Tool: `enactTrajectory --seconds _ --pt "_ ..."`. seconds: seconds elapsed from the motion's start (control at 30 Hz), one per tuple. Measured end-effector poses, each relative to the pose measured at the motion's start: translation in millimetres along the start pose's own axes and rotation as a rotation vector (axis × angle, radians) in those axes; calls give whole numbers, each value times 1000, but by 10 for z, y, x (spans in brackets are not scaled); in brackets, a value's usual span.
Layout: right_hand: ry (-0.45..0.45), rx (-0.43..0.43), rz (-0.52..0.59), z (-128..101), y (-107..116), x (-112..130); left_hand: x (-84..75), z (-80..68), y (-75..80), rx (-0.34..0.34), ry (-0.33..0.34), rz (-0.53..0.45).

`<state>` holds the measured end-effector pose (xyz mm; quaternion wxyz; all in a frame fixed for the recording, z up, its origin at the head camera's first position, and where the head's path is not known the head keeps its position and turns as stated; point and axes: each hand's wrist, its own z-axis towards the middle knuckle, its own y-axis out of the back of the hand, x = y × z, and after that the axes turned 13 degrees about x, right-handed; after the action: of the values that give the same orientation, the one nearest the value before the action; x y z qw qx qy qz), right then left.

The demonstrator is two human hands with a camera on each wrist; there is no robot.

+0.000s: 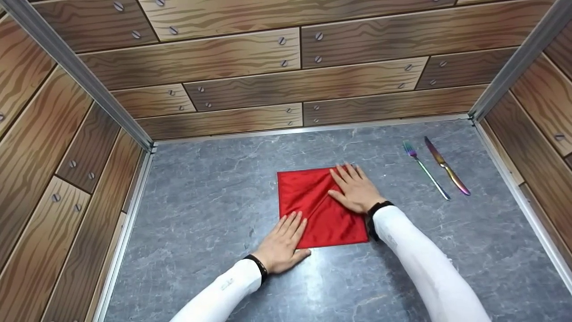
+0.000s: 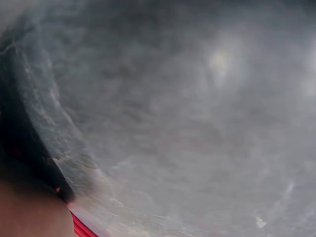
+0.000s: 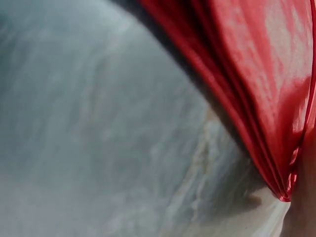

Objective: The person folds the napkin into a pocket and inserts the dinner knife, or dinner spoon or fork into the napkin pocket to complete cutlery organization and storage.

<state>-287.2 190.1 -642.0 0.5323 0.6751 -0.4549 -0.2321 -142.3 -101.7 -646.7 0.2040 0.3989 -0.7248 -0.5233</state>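
Note:
A red satiny cloth (image 1: 321, 228), folded into a square, lies on the grey marbled table. My left hand (image 1: 281, 246) rests flat over its near left corner, fingers straight and thumb out on the table. On the far right corner my right hand (image 1: 356, 190) presses with spread fingers. Soft creases run diagonally between the two hands. In the right wrist view the stacked edges of the cloth (image 3: 232, 84) narrow to a corner beside the hand. Only a sliver of red cloth (image 2: 83, 227) shows next to the left hand (image 2: 34, 217) in the left wrist view.
To the right of the cloth lie a rainbow-coloured fork (image 1: 424, 169) and a matching knife (image 1: 444, 165), side by side at a slant. Wood-print walls (image 1: 250, 85) with metal edging (image 1: 125, 228) close in the grey table (image 1: 201, 192) at the back and both sides.

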Motion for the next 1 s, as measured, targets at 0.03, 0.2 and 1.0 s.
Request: enactTrajectory --seconds 0.03,0.2,1.0 --pt "-2 -2 -6 6 0 2 1 3 -5 0 -1 -4" --pt "5 -22 9 28 4 5 9 12 -30 -13 -3 -3" --pt "9 32 114 41 -23 -42 6 13 -31 -26 -4 -32"
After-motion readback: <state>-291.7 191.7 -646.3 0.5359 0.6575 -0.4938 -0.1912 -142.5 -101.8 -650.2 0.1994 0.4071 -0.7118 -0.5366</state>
